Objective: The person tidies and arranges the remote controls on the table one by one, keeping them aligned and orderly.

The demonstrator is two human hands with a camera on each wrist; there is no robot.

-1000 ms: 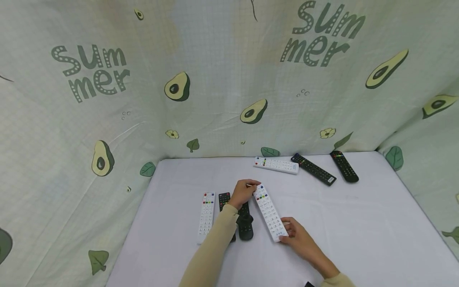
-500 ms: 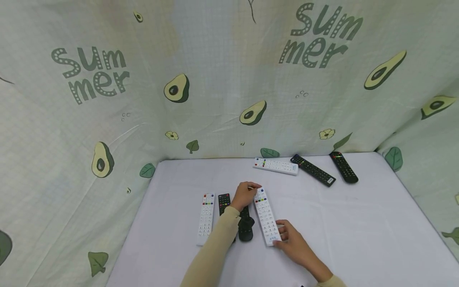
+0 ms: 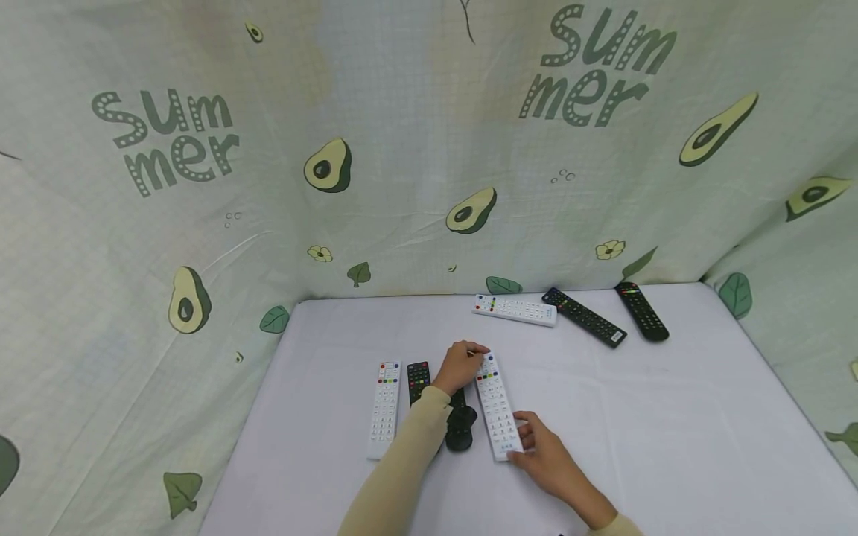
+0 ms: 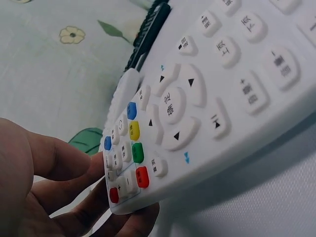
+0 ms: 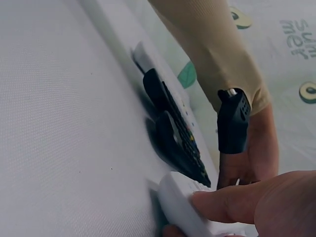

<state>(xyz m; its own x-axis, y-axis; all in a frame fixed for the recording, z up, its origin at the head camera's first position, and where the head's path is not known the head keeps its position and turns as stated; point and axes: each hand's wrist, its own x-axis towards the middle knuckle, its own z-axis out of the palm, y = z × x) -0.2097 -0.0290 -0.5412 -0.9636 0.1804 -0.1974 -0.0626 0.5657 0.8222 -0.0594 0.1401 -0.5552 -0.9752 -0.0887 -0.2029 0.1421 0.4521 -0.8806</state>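
While the white remote [image 3: 497, 412] runs near-to-far, the right hand [image 3: 546, 456] pinches its near end and the left hand [image 3: 459, 366] grips the far.

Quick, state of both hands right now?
Left hand: closed, holding the coloured-button end of the white remote.
Right hand: closed, holding its other end.
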